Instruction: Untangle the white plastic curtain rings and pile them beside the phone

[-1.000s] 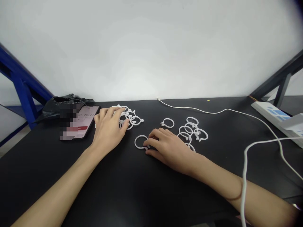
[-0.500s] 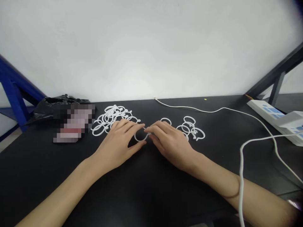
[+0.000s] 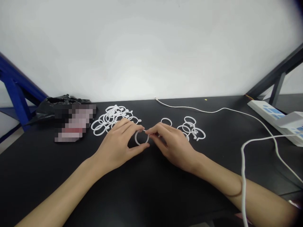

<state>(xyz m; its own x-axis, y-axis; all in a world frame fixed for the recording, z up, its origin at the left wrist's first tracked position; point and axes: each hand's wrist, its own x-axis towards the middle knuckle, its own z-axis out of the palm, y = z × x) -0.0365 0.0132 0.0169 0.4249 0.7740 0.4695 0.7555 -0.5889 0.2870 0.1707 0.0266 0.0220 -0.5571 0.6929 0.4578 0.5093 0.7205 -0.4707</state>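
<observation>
A white plastic ring [image 3: 135, 138], which looks like a shower curtain ring, is held between my two hands. My left hand [image 3: 118, 142] has its thumb and forefinger curved around it, with fingertips at its top and bottom. My right hand [image 3: 174, 143] is closed in a pinch at the ring's right side, its fingertips covering that part. Left of them lies a heap of similar white rings [image 3: 115, 111], some with small round ends. Another single ring [image 3: 166, 119] rests just beyond my right hand, and a small group of rings [image 3: 189, 125] lies to its right.
The black table [image 3: 146, 189] meets a pale wall [image 3: 151, 56]. A black plastic bag [image 3: 59, 102] and a blurred-out item [image 3: 77, 123] lie at left. A white cable [image 3: 201, 110] crosses the right side, near a power strip [image 3: 267, 110]; another cord [image 3: 243, 176] hangs over my right forearm.
The held ring has tilted and shows a rounder outline. My right fingers have drawn together at its upper right side; my left thumb has moved slightly right and down.
</observation>
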